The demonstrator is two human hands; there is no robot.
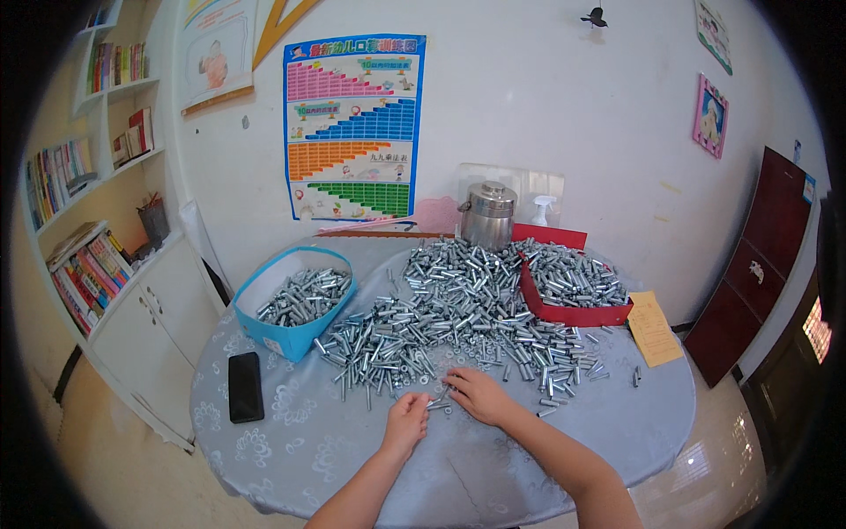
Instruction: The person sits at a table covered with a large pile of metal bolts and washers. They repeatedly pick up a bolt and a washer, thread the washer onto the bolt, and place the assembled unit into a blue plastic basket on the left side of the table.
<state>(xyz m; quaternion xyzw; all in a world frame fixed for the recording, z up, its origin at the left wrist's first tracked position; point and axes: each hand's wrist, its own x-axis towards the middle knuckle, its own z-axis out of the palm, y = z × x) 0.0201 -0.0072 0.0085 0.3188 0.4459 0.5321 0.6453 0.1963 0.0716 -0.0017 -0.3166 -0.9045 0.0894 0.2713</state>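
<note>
A wide heap of silver metal anchor bolts (458,300) covers the middle of the table, with loose washers and nuts along its near edge. My left hand (407,425) is closed in a pinch at the heap's near edge, a thin metal bolt (437,406) showing at its fingertips. Just to the right and slightly farther away, my right hand (478,397) has its fingertips drawn together near the small parts. Whatever lies between those right fingertips is too small to make out.
A light-blue box (286,339) of bolts stands left of the heap, a red box (564,314) of bolts at its far right. Behind are a steel canister (489,216) and a spray bottle (543,210). A black phone (246,388) and a yellow paper (655,328) lie on the grey tablecloth (304,467).
</note>
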